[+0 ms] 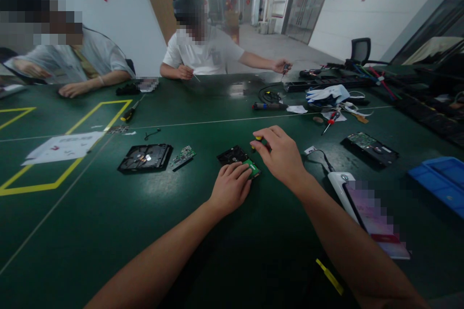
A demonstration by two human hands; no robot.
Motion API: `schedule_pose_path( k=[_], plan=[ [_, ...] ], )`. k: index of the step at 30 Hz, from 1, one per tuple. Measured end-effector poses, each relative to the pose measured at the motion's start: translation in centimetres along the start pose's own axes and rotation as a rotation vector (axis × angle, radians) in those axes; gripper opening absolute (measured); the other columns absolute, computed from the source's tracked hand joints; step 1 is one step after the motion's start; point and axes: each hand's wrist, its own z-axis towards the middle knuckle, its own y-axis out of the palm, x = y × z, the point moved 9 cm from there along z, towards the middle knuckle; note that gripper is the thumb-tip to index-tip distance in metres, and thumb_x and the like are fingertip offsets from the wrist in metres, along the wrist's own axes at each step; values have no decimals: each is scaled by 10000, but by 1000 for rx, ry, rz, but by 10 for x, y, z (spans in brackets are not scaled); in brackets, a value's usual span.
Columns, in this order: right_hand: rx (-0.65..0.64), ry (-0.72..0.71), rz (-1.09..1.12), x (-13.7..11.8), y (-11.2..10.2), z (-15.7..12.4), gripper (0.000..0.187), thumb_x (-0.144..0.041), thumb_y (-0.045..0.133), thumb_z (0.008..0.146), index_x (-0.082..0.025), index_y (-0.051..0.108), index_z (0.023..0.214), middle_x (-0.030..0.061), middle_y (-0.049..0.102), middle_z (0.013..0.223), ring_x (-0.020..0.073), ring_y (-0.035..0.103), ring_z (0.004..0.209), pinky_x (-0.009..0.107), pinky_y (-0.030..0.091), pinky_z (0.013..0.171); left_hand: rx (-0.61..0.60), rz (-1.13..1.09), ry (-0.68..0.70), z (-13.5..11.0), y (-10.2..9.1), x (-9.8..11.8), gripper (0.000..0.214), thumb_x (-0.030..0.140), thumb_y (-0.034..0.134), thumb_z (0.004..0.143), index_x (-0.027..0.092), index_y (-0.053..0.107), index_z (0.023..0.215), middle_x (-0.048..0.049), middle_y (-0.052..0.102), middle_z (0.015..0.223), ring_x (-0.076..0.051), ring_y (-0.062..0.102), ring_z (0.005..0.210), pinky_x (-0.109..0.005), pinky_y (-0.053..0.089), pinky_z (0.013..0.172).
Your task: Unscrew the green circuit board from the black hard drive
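One paper sheet lies left, then a black drive and loose circuit board. Mid-table, the left hand covers part of a smaller drive's green board, its grip unclear; the right hand pinches a yellow-ended tool. Rightward: white device, another drive, blue tray.

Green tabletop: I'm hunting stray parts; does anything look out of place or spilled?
A circuit board lies loose between the left hard drive and the middle hard drive under the left hand; it looks stray because the right hard drive has a board fitted. No spill shows.
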Motion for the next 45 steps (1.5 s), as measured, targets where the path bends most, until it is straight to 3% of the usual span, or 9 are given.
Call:
schedule_pose_path(
  k=[4, 10, 15, 18, 24, 33, 41, 45],
  plan=[
    [-16, -1, 3, -1, 0, 0, 155, -254, 625, 987, -223, 696, 1121, 97, 688, 1115, 245, 681, 965, 406, 544, 873, 5, 2, 0, 0, 0, 0, 360, 307, 559, 1009, 250, 641, 1355, -76, 672, 1395, -307, 565, 1323, -526, 452, 1092],
    [-38, -57, 51, -6, 4, 0, 312, -169, 514, 1013, -196, 655, 1290, 115, 692, 1259, 260, 660, 1147, 425, 523, 994, -4, 4, 2, 0, 2, -1, 362, 319, 540, 1020, 252, 638, 1362, -74, 664, 1408, -310, 556, 1337, -531, 446, 1095],
    [12, -16, 20, -1, 2, -1, 262, -306, 579, 1020, -211, 715, 1222, 117, 693, 1171, 250, 686, 1005, 410, 554, 889, -4, 4, -2, -1, 3, -1, 364, 326, 529, 1027, 243, 634, 1365, -70, 658, 1419, -307, 551, 1339, -531, 436, 1109],
    [37, -16, 28, -2, -1, 0, 210, -263, 567, 1019, -224, 742, 1128, 104, 704, 1115, 243, 688, 988, 407, 553, 887, -4, 1, -5, -1, 2, -1, 359, 322, 531, 1024, 248, 639, 1358, -74, 660, 1415, -303, 552, 1340, -528, 437, 1110],
    [-27, -62, 86, -8, 3, 2, 317, -150, 479, 1016, -238, 658, 1262, 99, 712, 1247, 253, 673, 1131, 441, 533, 982, -13, -5, -3, 0, 2, -1, 376, 315, 541, 1016, 260, 629, 1377, -75, 662, 1410, -307, 555, 1336, -534, 453, 1089],
    [-1, 18, 6, 0, 0, -1, 198, -325, 611, 1005, -245, 705, 1160, 102, 692, 1128, 248, 684, 973, 407, 546, 854, -10, 1, -11, -1, 4, -2, 369, 317, 537, 1019, 258, 634, 1370, -77, 658, 1414, -306, 550, 1340, -533, 443, 1102],
    [-22, -55, 91, -5, 4, 1, 303, -168, 499, 1011, -208, 660, 1265, 106, 716, 1255, 250, 671, 1152, 428, 513, 1019, -18, 3, -5, -1, 3, -2, 363, 324, 525, 1026, 245, 636, 1362, -74, 656, 1421, -312, 551, 1336, -540, 439, 1098],
    [-3, -16, 54, -2, 3, 0, 258, -268, 549, 1018, -223, 686, 1231, 110, 713, 1211, 255, 691, 1045, 424, 547, 920, -16, -1, -7, -1, 3, -2, 359, 323, 525, 1027, 249, 638, 1359, -75, 661, 1415, -312, 554, 1334, -538, 446, 1092]
  ],
)
